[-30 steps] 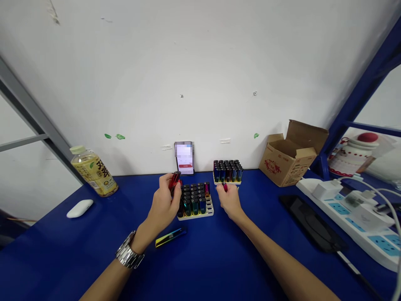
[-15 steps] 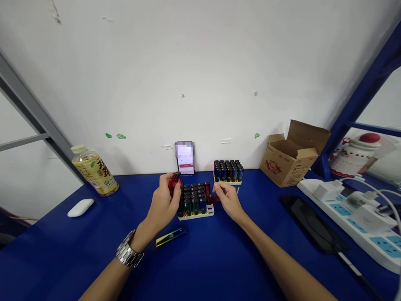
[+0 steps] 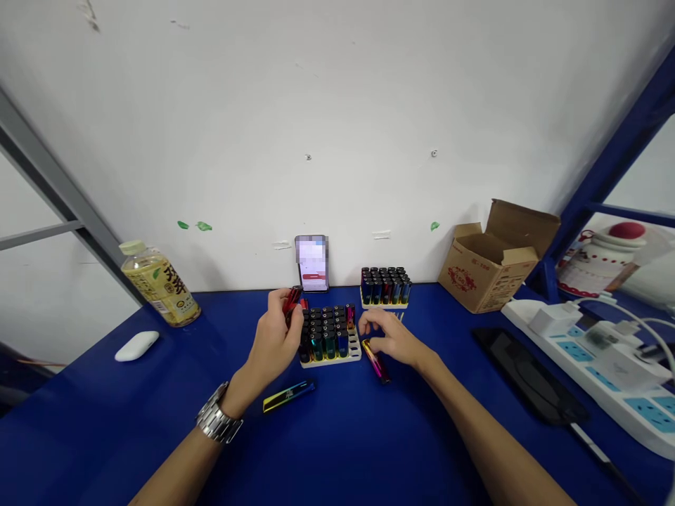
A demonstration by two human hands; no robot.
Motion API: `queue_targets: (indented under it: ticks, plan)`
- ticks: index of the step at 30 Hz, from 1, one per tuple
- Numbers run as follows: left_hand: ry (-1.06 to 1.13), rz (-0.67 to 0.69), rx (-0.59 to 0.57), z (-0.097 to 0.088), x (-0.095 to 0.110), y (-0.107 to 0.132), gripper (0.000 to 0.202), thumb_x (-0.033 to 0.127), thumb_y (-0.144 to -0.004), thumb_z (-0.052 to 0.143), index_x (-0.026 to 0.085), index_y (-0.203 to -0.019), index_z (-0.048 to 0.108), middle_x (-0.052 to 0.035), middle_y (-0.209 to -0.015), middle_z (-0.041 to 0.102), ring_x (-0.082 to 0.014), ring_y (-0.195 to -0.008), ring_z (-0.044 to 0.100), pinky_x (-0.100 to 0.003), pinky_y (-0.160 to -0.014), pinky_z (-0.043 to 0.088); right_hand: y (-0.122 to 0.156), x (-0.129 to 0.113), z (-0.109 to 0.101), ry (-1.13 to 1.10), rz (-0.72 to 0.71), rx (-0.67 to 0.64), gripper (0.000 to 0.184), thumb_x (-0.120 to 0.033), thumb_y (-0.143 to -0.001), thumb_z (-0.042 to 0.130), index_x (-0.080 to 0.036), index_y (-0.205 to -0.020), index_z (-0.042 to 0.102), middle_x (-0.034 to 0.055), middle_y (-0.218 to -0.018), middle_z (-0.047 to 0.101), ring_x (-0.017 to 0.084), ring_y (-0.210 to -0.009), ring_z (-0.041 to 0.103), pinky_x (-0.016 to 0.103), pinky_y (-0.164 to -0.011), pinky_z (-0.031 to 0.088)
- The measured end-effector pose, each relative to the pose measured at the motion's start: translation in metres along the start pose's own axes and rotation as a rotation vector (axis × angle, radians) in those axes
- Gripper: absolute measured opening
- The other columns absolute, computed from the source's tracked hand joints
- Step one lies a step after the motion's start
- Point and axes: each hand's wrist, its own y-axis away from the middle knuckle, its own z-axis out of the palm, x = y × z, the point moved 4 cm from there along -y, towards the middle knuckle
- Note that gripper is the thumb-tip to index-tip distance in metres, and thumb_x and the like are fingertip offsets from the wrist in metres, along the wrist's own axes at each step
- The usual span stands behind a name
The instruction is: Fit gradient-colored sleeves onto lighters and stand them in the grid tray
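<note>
My left hand (image 3: 278, 336) is closed around red lighters (image 3: 292, 299) at the left end of a white lighter tray (image 3: 331, 362); my fingers hide part of them. Rows of lighters with black tops (image 3: 329, 343) stand upright in that tray, and its right column shows bare slots below one magenta lighter (image 3: 351, 315). To the right of the tray, my right hand (image 3: 387, 333) has loosely bent fingers with a gap to the thumb. A magenta and yellow lighter (image 3: 376, 363) lies slanted just below it, its yellow end by my thumb. A yellow and blue lighter (image 3: 288, 396) lies in front of the tray.
A second full lighter tray (image 3: 385, 305) and a propped phone (image 3: 313, 264) stand by the wall. A drink bottle (image 3: 161, 284) and white case (image 3: 137, 346) are left. An open carton (image 3: 485, 274), black phone (image 3: 529, 376) and power strip (image 3: 590, 372) are right.
The lighter by my right hand has turned from lying crosswise at the tray's right edge to slanting toward me. My right fingers have loosened. The left hand has hardly moved.
</note>
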Motion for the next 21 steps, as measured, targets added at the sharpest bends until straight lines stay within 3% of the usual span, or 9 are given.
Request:
queue_targets:
  ticks: [3, 7, 10, 15, 19, 21]
  plan:
    - [0.002, 0.001, 0.003, 0.0, -0.001, -0.001, 0.025, 0.033, -0.089, 0.04, 0.018, -0.108, 0.04, -0.0065, -0.089, 0.066, -0.0196, -0.075, 0.064, -0.032, -0.066, 0.047, 0.003, 0.007, 0.0, 0.061, 0.073, -0.126, 0.021, -0.011, -0.063, 0.058, -0.021, -0.081, 0.051, -0.0028, -0.072, 0.051, 0.016, -0.071, 0.048, 0.024, -0.061, 0.032]
    - [-0.002, -0.008, 0.0, 0.0, -0.002, -0.002, 0.025, 0.033, -0.088, 0.04, 0.018, -0.107, 0.04, -0.0066, -0.089, 0.065, -0.0199, -0.074, 0.063, -0.032, -0.066, 0.047, 0.002, 0.019, -0.001, 0.114, 0.158, -0.03, 0.005, -0.017, -0.082, 0.047, -0.021, -0.083, 0.049, -0.005, -0.057, 0.049, 0.014, -0.054, 0.044, 0.024, -0.054, 0.029]
    - [0.004, -0.003, -0.002, -0.001, -0.002, -0.002, 0.024, 0.033, -0.088, 0.04, 0.018, -0.107, 0.04, -0.0062, -0.089, 0.065, -0.0202, -0.074, 0.063, -0.032, -0.066, 0.047, 0.002, 0.023, -0.004, 0.151, 0.127, 0.021, 0.021, -0.011, -0.085, 0.037, -0.021, -0.092, 0.054, -0.0023, -0.064, 0.054, 0.015, -0.058, 0.048, 0.025, -0.058, 0.033]
    - [0.014, -0.002, -0.011, -0.001, -0.003, -0.002, 0.024, 0.033, -0.088, 0.039, 0.018, -0.107, 0.041, -0.0043, -0.084, 0.064, -0.0195, -0.072, 0.062, -0.032, -0.066, 0.046, 0.005, 0.02, -0.005, 0.322, 0.001, -0.028, 0.06, 0.008, -0.066, 0.039, -0.025, -0.109, 0.064, 0.0072, -0.099, 0.056, 0.019, -0.09, 0.053, 0.029, -0.076, 0.039]
    - [0.016, -0.002, -0.014, -0.001, -0.003, -0.002, 0.024, 0.033, -0.089, 0.039, 0.018, -0.107, 0.04, -0.0038, -0.083, 0.063, -0.0184, -0.07, 0.061, -0.031, -0.064, 0.046, 0.007, 0.011, -0.009, 0.478, -0.039, -0.03, 0.042, 0.002, -0.069, 0.053, -0.024, -0.096, 0.07, 0.0116, -0.114, 0.052, 0.026, -0.099, 0.047, 0.036, -0.08, 0.037]
    - [0.009, -0.004, -0.018, -0.001, -0.003, -0.002, 0.024, 0.033, -0.089, 0.039, 0.018, -0.107, 0.04, -0.003, -0.081, 0.063, -0.0179, -0.068, 0.06, -0.03, -0.063, 0.045, 0.007, 0.008, -0.012, 0.464, -0.045, -0.042, 0.028, -0.002, -0.068, 0.061, -0.022, -0.086, 0.068, 0.0102, -0.107, 0.056, 0.026, -0.094, 0.047, 0.035, -0.077, 0.036]
